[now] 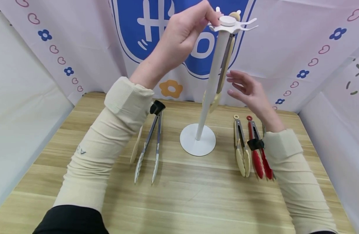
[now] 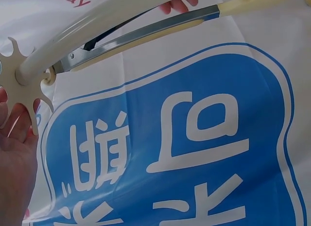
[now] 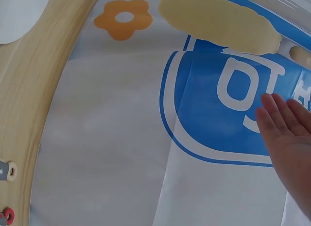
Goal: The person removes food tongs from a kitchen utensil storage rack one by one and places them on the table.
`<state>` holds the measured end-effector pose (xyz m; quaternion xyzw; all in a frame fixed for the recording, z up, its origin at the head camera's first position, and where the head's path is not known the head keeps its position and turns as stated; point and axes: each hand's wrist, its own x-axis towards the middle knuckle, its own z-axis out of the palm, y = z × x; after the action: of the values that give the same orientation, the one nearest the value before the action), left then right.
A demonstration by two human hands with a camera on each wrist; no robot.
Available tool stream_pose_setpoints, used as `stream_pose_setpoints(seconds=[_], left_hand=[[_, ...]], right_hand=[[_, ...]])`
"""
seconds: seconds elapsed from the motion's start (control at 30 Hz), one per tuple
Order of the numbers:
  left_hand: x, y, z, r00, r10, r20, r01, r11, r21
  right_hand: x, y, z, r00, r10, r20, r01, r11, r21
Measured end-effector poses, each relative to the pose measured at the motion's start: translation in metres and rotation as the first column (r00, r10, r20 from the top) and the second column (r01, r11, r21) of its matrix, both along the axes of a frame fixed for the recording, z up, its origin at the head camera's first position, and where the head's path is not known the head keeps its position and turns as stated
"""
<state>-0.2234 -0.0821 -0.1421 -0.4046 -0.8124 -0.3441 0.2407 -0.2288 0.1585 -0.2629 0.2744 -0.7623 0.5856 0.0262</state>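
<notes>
A white stand with a ring of curved hooks on top stands at mid-table and leans in the head view. My left hand grips the hooked top at its left side. From a rear hook hang metal tongs with cream tips, seen lengthwise in the left wrist view. My right hand is held in the air just right of these tongs, fingers extended and holding nothing. In the right wrist view, a cream tip of the hanging tongs lies beyond the fingers.
Tongs with pale tips lie spread on the table at left, beside a cream utensil partly behind my sleeve. At right lie cream-tipped tongs and red tongs. A printed cloth hangs behind the table.
</notes>
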Motion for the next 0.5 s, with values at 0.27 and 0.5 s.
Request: stream_pose_setpoints(seconds=[0.27, 0.5], left_hand=[[-0.002, 0.000, -0.001, 0.999, -0.026, 0.046, 0.024, 0.999, 0.048], [-0.002, 0.000, 0.001, 0.998, -0.030, 0.063, 0.027, 0.998, 0.055]], right_hand=[[-0.005, -0.008, -0.004, 0.999, 0.036, 0.008, -0.036, 0.999, -0.028], [-0.006, -0.012, -0.007, 0.994, 0.102, 0.035, -0.098, 0.991, -0.089]])
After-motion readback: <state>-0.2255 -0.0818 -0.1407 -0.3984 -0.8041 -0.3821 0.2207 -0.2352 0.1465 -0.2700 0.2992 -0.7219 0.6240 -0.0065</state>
